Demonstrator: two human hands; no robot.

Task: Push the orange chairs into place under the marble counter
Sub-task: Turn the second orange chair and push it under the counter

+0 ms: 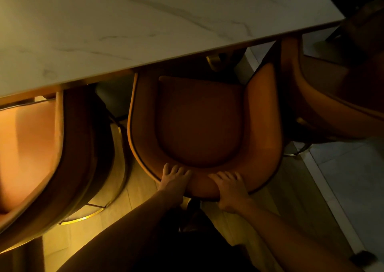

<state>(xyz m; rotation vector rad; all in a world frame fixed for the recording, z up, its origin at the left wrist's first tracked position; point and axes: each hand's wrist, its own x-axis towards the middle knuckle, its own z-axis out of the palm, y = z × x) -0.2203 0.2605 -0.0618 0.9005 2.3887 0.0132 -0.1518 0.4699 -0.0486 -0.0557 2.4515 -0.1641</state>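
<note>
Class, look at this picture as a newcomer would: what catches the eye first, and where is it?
The middle orange chair fills the centre, its front under the marble counter. The left hand and right hand grip its curved backrest at the bottom. A brightly lit chair glows at the left.

Dim amber light, pale tiled floor (342, 178)

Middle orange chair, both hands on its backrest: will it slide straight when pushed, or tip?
The middle chair probably slides rather than tips: both hands grip its low curved back. The padded rim likely gives slightly. The smooth-looking floor should help.
</note>
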